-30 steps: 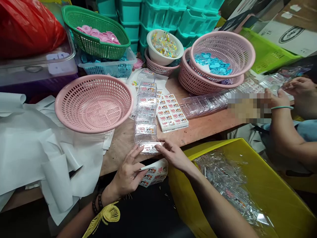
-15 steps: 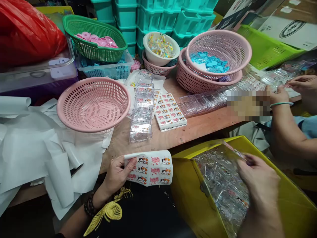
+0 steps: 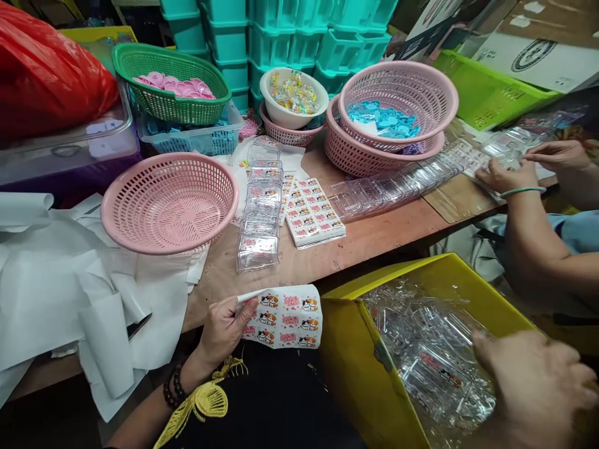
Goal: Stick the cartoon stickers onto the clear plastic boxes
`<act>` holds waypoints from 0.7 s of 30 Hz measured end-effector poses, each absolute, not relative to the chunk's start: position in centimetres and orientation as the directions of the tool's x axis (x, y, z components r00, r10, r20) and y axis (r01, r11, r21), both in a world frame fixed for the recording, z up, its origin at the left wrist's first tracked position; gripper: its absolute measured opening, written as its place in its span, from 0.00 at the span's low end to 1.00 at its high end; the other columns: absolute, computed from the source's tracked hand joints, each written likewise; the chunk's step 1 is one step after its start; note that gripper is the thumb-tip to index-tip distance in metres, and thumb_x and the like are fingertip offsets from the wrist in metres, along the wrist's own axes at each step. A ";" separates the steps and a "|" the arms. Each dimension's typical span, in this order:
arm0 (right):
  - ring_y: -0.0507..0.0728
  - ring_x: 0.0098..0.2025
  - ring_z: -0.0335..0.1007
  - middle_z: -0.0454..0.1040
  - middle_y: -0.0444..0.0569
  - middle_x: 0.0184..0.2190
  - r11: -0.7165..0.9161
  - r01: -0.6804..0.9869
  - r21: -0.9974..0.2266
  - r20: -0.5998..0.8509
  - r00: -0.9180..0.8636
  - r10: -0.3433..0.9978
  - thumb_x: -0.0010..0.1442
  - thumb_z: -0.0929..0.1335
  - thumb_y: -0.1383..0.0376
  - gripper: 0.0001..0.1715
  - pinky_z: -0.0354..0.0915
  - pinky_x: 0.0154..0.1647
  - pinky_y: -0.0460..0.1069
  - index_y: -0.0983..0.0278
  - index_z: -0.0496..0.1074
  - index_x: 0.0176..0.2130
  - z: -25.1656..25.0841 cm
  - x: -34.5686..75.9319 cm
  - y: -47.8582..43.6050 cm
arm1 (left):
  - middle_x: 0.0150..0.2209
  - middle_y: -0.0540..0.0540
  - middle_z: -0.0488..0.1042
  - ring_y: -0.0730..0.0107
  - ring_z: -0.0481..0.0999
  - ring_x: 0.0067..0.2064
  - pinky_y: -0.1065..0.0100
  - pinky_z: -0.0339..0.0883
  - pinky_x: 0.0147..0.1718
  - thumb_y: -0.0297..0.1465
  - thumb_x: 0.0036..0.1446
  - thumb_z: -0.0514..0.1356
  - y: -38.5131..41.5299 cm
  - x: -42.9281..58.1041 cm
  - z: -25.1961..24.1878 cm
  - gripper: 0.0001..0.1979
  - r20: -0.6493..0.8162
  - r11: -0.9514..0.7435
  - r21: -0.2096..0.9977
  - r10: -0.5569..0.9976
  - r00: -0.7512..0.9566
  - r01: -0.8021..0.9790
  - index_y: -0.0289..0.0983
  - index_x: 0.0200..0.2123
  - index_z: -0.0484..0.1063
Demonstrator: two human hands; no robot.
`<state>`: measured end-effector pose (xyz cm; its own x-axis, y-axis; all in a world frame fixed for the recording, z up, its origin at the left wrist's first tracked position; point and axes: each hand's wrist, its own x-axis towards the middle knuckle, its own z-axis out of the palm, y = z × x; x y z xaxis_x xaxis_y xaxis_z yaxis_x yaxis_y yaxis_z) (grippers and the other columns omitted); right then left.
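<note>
My left hand (image 3: 228, 325) pinches a sheet of cat-and-dog stickers (image 3: 290, 317) by its left end, above my lap. My right hand (image 3: 533, 380), blurred by motion, is over the right part of a yellow bin (image 3: 393, 390), fingers apart with nothing seen in them. Beside it a clear plastic case with a sticker (image 3: 442, 368) lies on a heap of similar clear pieces (image 3: 407, 312) in the bin. On the table stand a row of overlapping clear cases (image 3: 258, 243), some with stickers, and a stack of sticker sheets (image 3: 316, 215).
A pink basket (image 3: 171, 202) stands at the left by crumpled white backing paper (image 3: 51, 280). Further back are a green basket (image 3: 173, 81), a white bowl (image 3: 294, 100) and stacked pink baskets (image 3: 397, 106). A co-worker's hands (image 3: 510, 174) work at the right.
My right hand has let go of the stickered case, which now lies in the bin, and has moved right and down. My left hand still holds the sheet. The view has shifted slightly.
</note>
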<state>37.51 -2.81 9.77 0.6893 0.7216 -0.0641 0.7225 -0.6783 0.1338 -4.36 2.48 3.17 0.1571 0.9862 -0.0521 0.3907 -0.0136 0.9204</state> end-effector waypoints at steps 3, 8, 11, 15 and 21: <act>0.79 0.59 0.64 0.70 0.71 0.51 -0.502 0.845 -0.185 -0.001 0.510 0.860 0.61 0.64 0.49 0.29 0.63 0.49 0.71 0.64 0.71 0.53 9.7 29.6 0.8 | 0.23 0.47 0.77 0.72 0.74 0.24 0.73 0.66 0.24 0.41 0.66 0.57 2.4 -4.2 3.0 0.22 -0.008 -0.077 0.910 0.979 0.204 0.406 0.34 0.25 0.79; 0.60 0.47 0.73 0.75 0.52 0.46 -0.268 0.400 -0.876 -0.395 -0.278 0.876 0.47 0.77 0.49 0.33 0.70 0.50 0.55 0.62 0.72 0.47 7.0 19.8 4.3 | 0.27 0.47 0.79 0.71 0.77 0.26 0.74 0.68 0.24 0.40 0.67 0.57 2.3 -4.8 2.9 0.18 0.028 -0.121 0.903 0.974 0.225 0.413 0.35 0.33 0.81; 0.54 0.31 0.69 0.73 0.45 0.30 -0.434 0.248 -0.866 -0.488 -0.229 0.842 0.50 0.75 0.50 0.23 0.68 0.33 0.49 0.63 0.71 0.36 6.3 18.5 4.7 | 0.28 0.48 0.79 0.70 0.78 0.28 0.73 0.69 0.25 0.38 0.67 0.57 2.6 -5.9 3.5 0.17 0.046 -0.124 0.858 0.985 0.166 0.498 0.36 0.32 0.80; 0.53 0.29 0.67 0.73 0.45 0.27 -0.356 0.307 -0.882 -0.438 -0.260 0.860 0.54 0.74 0.50 0.20 0.64 0.31 0.47 0.62 0.71 0.34 7.4 18.4 4.6 | 0.53 0.38 0.76 0.55 0.76 0.54 0.60 0.70 0.51 0.41 0.57 0.67 3.4 -6.9 5.4 0.24 0.295 -0.288 0.682 0.950 0.107 0.672 0.36 0.53 0.73; 0.51 0.27 0.65 0.72 0.45 0.26 -0.138 0.453 -0.881 -0.350 -0.427 0.834 0.66 0.66 0.56 0.14 0.61 0.27 0.45 0.62 0.69 0.32 8.4 17.4 4.7 | 0.31 0.50 0.82 0.65 0.79 0.33 0.63 0.69 0.42 0.37 0.55 0.69 5.3 -5.8 7.3 0.07 0.044 -0.351 0.719 0.884 0.464 0.600 0.41 0.36 0.80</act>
<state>17.45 4.70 8.39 -0.4265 0.8339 -0.3502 0.4534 -0.1379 -0.8806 -5.83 5.29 7.32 0.4644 0.8845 0.0443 0.6003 -0.3512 0.7185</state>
